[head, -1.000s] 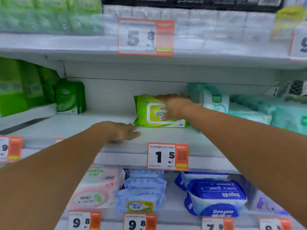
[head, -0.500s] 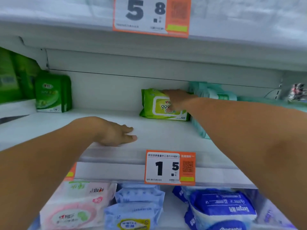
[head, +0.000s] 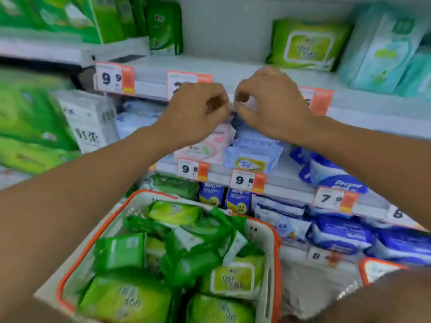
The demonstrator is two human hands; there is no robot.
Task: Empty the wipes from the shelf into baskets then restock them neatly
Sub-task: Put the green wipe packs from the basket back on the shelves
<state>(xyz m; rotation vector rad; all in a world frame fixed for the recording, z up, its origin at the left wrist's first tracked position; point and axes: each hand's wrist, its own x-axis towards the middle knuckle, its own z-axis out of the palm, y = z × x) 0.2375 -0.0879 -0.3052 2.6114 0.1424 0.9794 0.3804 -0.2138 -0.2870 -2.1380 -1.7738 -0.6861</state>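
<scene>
One lime-green wipes pack (head: 307,46) stands on the white shelf (head: 210,66) at the upper right, against the back wall. Below me sits a white basket with an orange rim (head: 140,197), filled with several green wipes packs (head: 126,297). My left hand (head: 198,113) and my right hand (head: 272,106) hover close together in front of the shelf's front edge, above the basket. Both have curled fingers, and I see nothing in either hand. The picture is blurred by motion.
Teal packs (head: 382,52) stand to the right of the lime pack, and dark green packs (head: 165,29) stand at the shelf's left. Lower shelves hold pink (head: 207,145) and blue packs (head: 254,155). Orange price tags (head: 248,180) line the shelf edges. A second basket's corner (head: 377,269) shows at lower right.
My right hand let go of the lime pack and pulled back from the shelf. My left hand lifted off the shelf board. My view dropped, so the filled basket now shows.
</scene>
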